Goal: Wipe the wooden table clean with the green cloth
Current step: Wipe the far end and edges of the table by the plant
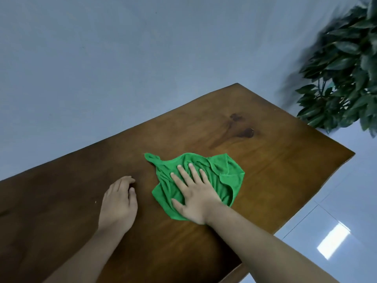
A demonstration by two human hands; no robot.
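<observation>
Green cloth under flat right hand, beside left hand.

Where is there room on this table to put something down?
The biggest bare patch of the wooden table is at its left end, left of the left hand. Another lies right of the green cloth, toward the plant. Beyond the cloth sits a dark stain. The middle is crowded: the right hand presses the cloth, close beside the left hand.
</observation>
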